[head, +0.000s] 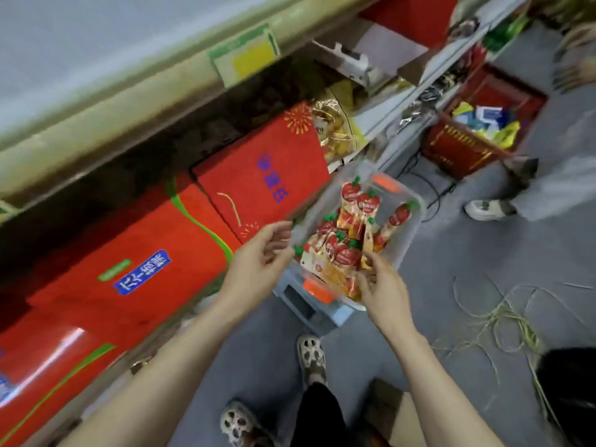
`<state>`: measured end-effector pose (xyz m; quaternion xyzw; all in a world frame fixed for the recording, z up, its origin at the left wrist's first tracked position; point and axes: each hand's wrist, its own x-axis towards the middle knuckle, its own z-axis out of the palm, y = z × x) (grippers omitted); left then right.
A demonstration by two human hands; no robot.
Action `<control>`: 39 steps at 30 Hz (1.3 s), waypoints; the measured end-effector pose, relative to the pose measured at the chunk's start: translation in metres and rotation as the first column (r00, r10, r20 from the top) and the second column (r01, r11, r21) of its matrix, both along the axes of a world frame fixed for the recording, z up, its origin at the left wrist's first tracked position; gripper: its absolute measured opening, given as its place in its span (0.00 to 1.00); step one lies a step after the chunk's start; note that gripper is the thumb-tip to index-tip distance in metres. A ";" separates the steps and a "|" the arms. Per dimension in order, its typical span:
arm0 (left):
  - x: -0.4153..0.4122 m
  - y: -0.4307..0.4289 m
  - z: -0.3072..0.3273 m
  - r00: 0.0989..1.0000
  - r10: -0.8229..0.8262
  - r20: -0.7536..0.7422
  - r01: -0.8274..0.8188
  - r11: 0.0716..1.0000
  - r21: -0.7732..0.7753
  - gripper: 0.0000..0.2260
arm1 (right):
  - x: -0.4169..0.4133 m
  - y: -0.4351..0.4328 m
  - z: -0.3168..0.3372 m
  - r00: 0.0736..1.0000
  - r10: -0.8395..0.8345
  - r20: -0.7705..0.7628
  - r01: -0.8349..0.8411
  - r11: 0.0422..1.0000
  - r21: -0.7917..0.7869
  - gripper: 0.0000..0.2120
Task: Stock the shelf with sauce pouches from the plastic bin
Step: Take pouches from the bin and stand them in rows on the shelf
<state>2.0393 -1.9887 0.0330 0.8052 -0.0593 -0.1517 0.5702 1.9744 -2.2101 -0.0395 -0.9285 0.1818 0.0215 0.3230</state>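
Grey floor (467, 259) aisle, clear bin (409, 227) tucked right up against the shelf (129, 108)
Bin sits on a grey stool (309, 306) just beside the red boxes (264, 175), with open floor to its right apart from loose straw (503, 321) and a red basket (458, 146) further up. Pouches (351, 227) inside are red and yellow with tomato-shaped tops, piled anyhow. Left hand (258, 259) hovers at the bin's left rim, fingers loose, nothing in it; right hand (383, 285) is down among the near pouches, can't tell if it's gripping one.
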 end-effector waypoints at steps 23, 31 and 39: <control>0.197 -0.240 -0.304 0.989 -0.051 -0.142 0.100 0.926 0.363 0.25 | 0.188 -0.139 -0.188 0.938 -0.285 -0.195 0.334 0.891 0.307 0.16; 0.234 -0.279 -0.349 0.948 0.187 -0.257 -0.109 0.951 0.290 0.13 | 0.199 -0.141 -0.211 0.951 -0.301 -0.065 0.304 0.884 0.356 0.19; 0.205 -0.260 -0.308 0.995 0.027 -0.093 -0.001 0.962 0.273 0.12 | 0.179 -0.150 -0.197 0.905 -0.405 -0.134 0.403 0.710 0.577 0.11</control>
